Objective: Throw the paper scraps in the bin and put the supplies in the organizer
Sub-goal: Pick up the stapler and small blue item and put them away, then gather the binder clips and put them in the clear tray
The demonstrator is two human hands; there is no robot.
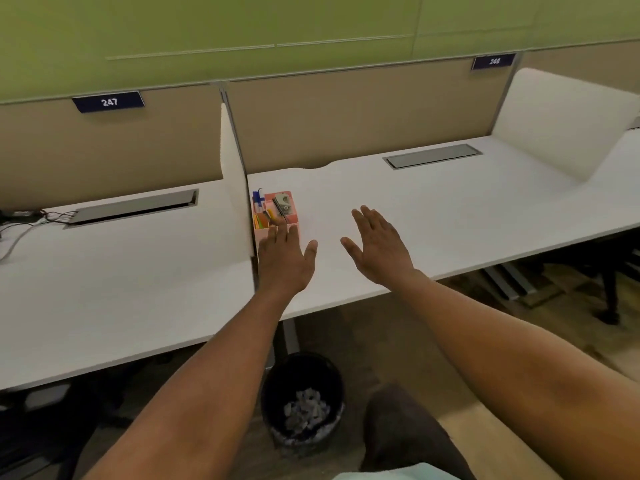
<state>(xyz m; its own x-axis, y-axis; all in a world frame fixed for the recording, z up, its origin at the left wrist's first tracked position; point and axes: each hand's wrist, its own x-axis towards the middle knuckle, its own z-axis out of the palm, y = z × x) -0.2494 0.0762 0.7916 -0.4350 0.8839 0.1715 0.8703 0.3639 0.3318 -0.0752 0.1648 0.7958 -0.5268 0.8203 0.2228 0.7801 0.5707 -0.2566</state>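
A white desk [450, 209] runs across the view, closed behind by a tan partition [346, 116] with a green wall above it. A white side divider [235, 188] separates it from the neighbouring desk [121, 289], and small dark number plates read 247 [108, 101] and 248 [494, 61]. Each desk has a grey cable hatch set into its top – one [431, 156] far beyond the right fingertips, the other [135, 206] well to the left of the left fingers, with loose cables [31, 220] trailing beside it.

The pink organizer [277, 211] stands against the divider, just past the left fingertips; its near edge is hidden behind them. It holds blue markers [257, 199], orange and green items (too blurred to name) and a grey metal tool [284, 202]. On the floor under the desk edge, well back from both sets of fingers, stands a dark bin [303, 400] with a heap of pale paper scraps [306, 408] inside.

The left hand [285, 258] reaches forward palm down, fingers straight and close together, thumb spread to the side; whether the fingertips touch the organizer cannot be told. The right hand [377, 245] hovers over bare desk to the right – fingers straight and slightly fanned, thumb out, holding nothing. Both forearms are bare.
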